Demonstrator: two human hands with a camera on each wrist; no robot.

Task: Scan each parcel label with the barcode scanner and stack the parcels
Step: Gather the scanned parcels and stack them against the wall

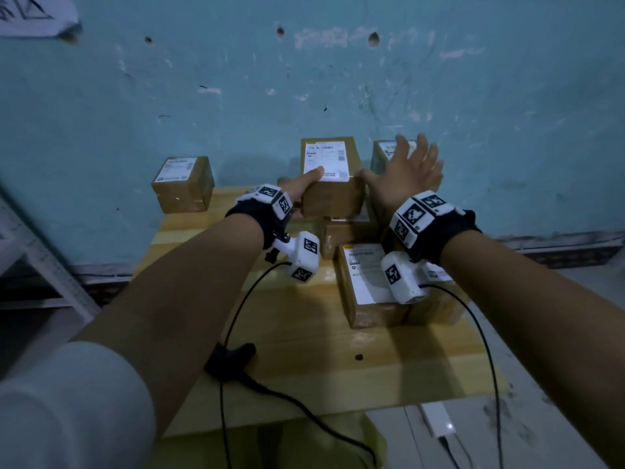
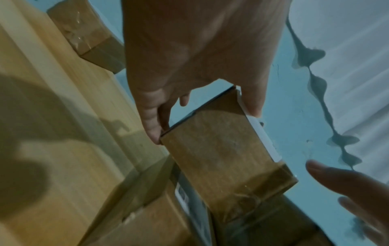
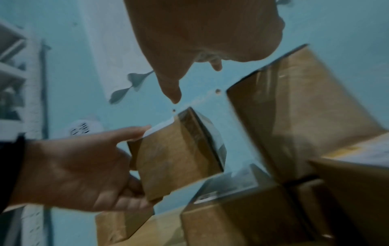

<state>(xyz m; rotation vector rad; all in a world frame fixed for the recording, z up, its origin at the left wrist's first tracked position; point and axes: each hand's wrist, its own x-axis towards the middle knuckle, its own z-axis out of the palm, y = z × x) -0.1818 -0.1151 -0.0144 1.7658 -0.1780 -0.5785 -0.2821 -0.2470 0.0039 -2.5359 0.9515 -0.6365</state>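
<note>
The left hand (image 1: pixel 297 189) grips a cardboard parcel (image 1: pixel 333 194) by its left end, thumb on the white label (image 1: pixel 326 160) on top and fingers (image 2: pixel 151 116) curled under the bottom edge; the parcel is lifted above the table. Just right of that grip, the right hand (image 1: pixel 406 170) is spread, fingers straight, holding nothing, close beside the parcel's right end; whether the palm touches it cannot be told.

Beneath the grip lies the wooden table (image 1: pixel 304 333). Directly under the held parcel sits a second parcel (image 1: pixel 345 233), and nearer the person than that, a labelled parcel (image 1: pixel 368 289) with another beside it. Behind the open right hand stands a further parcel (image 1: pixel 384 154). Well left of the grip, a lone parcel (image 1: pixel 182 184) sits at the table's far corner. The black barcode scanner (image 1: pixel 233 360) lies nearest the person, below the left forearm, its cable (image 1: pixel 304 411) trailing off the table edge.
</note>
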